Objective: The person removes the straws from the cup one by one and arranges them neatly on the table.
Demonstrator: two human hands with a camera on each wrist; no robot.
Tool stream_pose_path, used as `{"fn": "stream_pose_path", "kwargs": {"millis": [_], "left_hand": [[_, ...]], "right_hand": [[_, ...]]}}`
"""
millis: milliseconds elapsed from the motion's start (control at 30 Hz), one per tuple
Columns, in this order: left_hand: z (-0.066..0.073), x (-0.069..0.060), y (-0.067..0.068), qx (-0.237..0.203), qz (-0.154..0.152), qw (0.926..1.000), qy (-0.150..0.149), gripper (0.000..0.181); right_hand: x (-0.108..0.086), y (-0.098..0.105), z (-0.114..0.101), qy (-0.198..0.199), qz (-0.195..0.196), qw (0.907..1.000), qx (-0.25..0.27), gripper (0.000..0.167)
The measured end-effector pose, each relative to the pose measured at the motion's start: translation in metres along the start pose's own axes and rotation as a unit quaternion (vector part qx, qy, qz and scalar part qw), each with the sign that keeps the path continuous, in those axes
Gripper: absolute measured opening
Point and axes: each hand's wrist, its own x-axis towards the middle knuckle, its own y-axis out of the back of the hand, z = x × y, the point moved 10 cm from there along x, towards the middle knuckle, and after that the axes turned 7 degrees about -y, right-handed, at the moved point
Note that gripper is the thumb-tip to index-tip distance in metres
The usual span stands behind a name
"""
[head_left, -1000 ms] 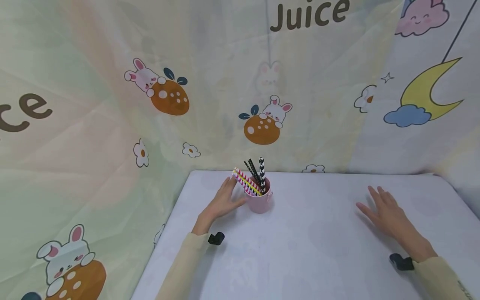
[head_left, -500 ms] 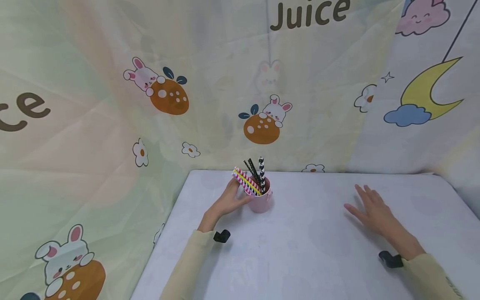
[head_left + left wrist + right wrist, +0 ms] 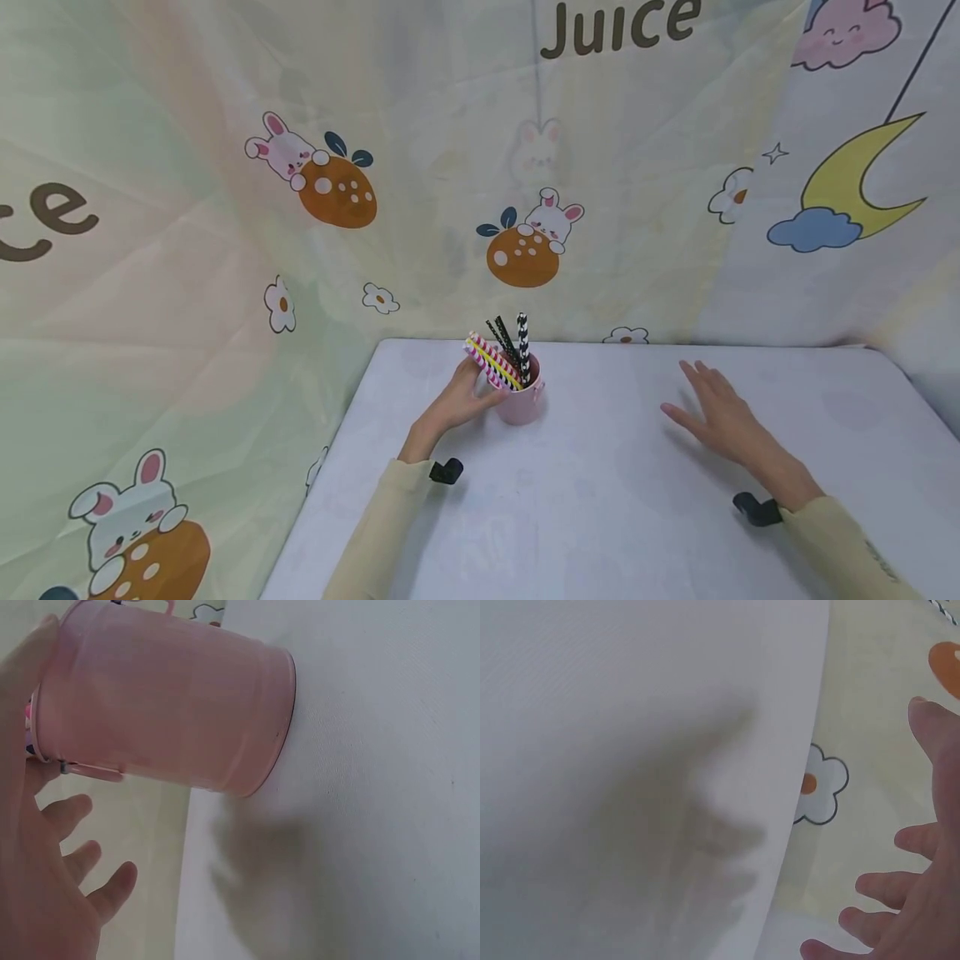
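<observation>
A small pink bucket stands upright at the back of the white table, with several striped and dotted straws leaning out of its top. My left hand holds the bucket from its left side. In the left wrist view, the thumb and index finger of my left hand lie on either side of the bucket near its rim, while its other fingers spread away. To the right of the bucket, my right hand hovers over the table with spread fingers; the right wrist view shows this hand holding nothing.
The white table reaches back to a printed cloth wall with rabbits, flowers and a moon. Another stretch of cloth borders the table's left edge. A black wrist device is by the left cuff, another by the right.
My left hand has moved right, closing in around the bucket's rim. My right hand has shifted left over the table, its fingers still spread. The bucket stays where it was.
</observation>
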Motion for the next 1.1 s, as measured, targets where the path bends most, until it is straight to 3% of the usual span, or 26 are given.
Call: {"fn": "stream_pose_path", "kwargs": {"millis": [300,667,1100], "left_hand": [[-0.004,-0.003,0.0,-0.012,-0.004,0.9996,0.024,0.093],[-0.002,-0.001,0.0,-0.029,0.004,0.9996,0.003,0.093],[0.001,0.005,-0.001,-0.046,0.012,0.9986,-0.021,0.088]], "right_hand": [[0.008,0.004,-0.041,0.049,0.013,0.9987,0.01,0.098],[0.025,0.014,-0.103,0.115,0.036,0.9927,0.004,0.098],[0.047,0.018,-0.191,0.141,0.015,0.9898,-0.011,0.086]]}}
